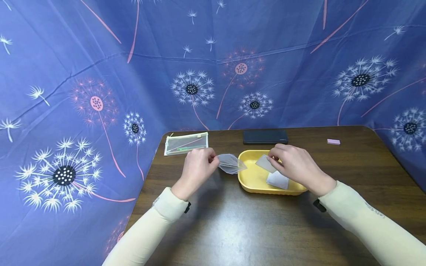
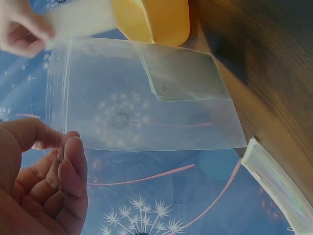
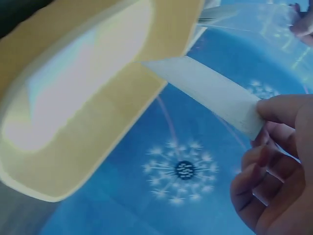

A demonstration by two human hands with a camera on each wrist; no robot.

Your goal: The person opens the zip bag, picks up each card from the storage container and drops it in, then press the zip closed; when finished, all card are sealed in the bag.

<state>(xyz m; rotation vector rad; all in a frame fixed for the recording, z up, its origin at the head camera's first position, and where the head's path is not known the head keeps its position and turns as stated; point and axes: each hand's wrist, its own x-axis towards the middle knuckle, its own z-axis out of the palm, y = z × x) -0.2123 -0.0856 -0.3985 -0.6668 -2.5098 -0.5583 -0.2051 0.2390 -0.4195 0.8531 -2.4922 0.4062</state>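
Observation:
A clear zip bag (image 2: pixel 107 98) hangs from my left hand (image 1: pixel 199 164), its top edge pinched between thumb and fingers. Thin greyish-green rectangular sheets (image 2: pixel 188 73) lie in the bag's far corner, and its mouth bulges apart in the head view. My right hand (image 1: pixel 296 162) pinches a thin whitish rectangular card (image 3: pixel 205 90) by one end, over the yellow tray (image 1: pixel 247 184). Inside that tray rests another white piece (image 1: pixel 277 180), which looks like paper. The bag's near end reaches the tray's left rim in the head view; whether they touch I cannot tell.
A mesh zip pouch (image 1: pixel 185 143) with thin sticks inside lies at the table's back left. Behind the tray sits a flat black case (image 1: pixel 265 136). A small pink block (image 1: pixel 333 142) lies back right. Blue patterned cloth (image 1: pixel 213 92) hangs behind the brown table (image 1: pixel 233 229).

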